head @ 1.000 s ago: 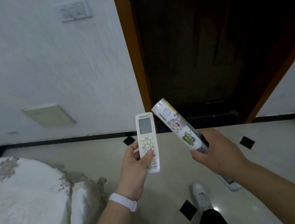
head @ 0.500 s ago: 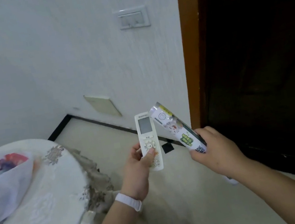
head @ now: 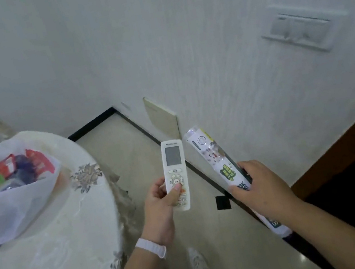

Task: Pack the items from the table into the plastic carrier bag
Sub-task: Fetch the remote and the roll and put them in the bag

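Observation:
My left hand (head: 159, 205) grips a white remote control (head: 174, 163) upright, with the thumb on its buttons. My right hand (head: 260, 187) grips a long white printed roll (head: 214, 156) around its middle, tilted up to the left. Both are held over the floor, to the right of the table. A white plastic carrier bag (head: 10, 199) with red print lies open on the round table (head: 57, 250) at the left, with red, green and dark packets inside.
The table carries a white flowered cloth. A white wall with a switch plate (head: 301, 29) stands ahead. A dark doorway with a brown frame (head: 340, 148) is at the right. My shoe (head: 197, 260) shows on the pale tiled floor.
The view has swung left: the doorway slid to the right and the table with the carrier bag came fully into sight. Both hands keep the same hold on the remote and the roll.

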A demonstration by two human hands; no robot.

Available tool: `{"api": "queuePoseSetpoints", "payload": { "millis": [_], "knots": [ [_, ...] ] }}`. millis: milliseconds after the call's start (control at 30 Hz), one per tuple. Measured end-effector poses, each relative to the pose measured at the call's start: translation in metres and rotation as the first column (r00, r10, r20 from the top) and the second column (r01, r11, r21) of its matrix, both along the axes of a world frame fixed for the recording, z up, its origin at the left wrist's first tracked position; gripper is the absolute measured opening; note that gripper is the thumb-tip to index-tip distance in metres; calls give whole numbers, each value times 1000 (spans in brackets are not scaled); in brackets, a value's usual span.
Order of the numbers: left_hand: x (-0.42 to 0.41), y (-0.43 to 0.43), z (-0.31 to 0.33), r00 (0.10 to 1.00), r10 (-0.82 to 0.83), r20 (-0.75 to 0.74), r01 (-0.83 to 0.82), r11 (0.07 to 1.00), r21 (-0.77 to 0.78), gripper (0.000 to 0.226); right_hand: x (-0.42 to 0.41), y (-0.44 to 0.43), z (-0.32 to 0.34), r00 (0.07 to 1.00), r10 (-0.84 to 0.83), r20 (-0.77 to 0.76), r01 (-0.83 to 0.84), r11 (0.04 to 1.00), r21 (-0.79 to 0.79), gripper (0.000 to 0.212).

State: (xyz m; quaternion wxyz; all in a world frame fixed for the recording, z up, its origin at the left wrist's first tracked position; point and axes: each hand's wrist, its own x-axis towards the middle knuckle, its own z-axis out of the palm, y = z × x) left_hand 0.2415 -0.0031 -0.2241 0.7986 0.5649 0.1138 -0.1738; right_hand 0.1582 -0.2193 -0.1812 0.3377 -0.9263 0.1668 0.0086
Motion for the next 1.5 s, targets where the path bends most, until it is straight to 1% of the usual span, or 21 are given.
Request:
{"api": "queuePoseSetpoints", "payload": {
  "millis": [100, 233, 300, 433, 567, 700, 800, 900, 967, 1067, 1200, 1300, 1367, 1500],
  "knots": [
    [59, 9, -2, 999, 33, -24, -34, 999, -31, 37, 68, 6, 10, 999, 46, -20, -47, 999, -25, 18],
    [133, 26, 6, 996, 84, -3, -84, 996, -20, 33, 152, 21, 19, 993, 121, 18, -120, 993, -11, 19],
    [159, 37, 9, 993, 120, 2, -120, 993, -3, 31, 186, 31, 20, 988, 157, 17, -157, 988, -2, 20],
    [199, 58, 6, 978, 208, -18, -207, 978, 27, 35, 251, 47, 13, 966, 259, -2, -259, 966, 17, 24],
    [236, 79, 2, 933, 357, -41, -353, 932, 75, 33, 327, 67, -1, 925, 379, -28, -377, 924, 57, 23],
    [277, 99, 1, 865, 498, -63, -486, 862, 145, 30, 411, 91, -16, 845, 533, -26, -528, 842, 110, 22],
    [306, 115, 5, 767, 639, -64, -619, 762, 192, 33, 472, 112, -17, 758, 652, -7, -646, 752, 135, 21],
    [329, 130, 12, 629, 766, -135, -742, 643, 190, 32, 524, 131, -11, 656, 755, -16, -745, 650, 148, 25],
    [338, 141, 15, 541, 831, -132, -808, 557, 195, 29, 555, 146, -8, 578, 816, 4, -809, 572, 136, 25],
    [345, 154, 18, 413, 905, -106, -874, 426, 232, 20, 591, 171, -4, 472, 882, -7, -878, 470, 95, 23],
    [345, 173, 18, 249, 965, -87, -922, 264, 284, 27, 614, 204, -9, 337, 941, -35, -933, 339, 121, 20],
    [349, 189, 15, 149, 988, -36, -938, 153, 310, 29, 630, 238, -15, 233, 969, -78, -967, 239, 86, 23],
    [354, 201, 12, 94, 995, -10, -946, 93, 310, 31, 641, 264, -18, 179, 980, -82, -979, 186, 87, 26],
    [366, 234, -3, 44, 999, -25, -954, 50, 297, 29, 655, 319, -20, 108, 989, -105, -989, 117, 89, 30]
  ]
}}
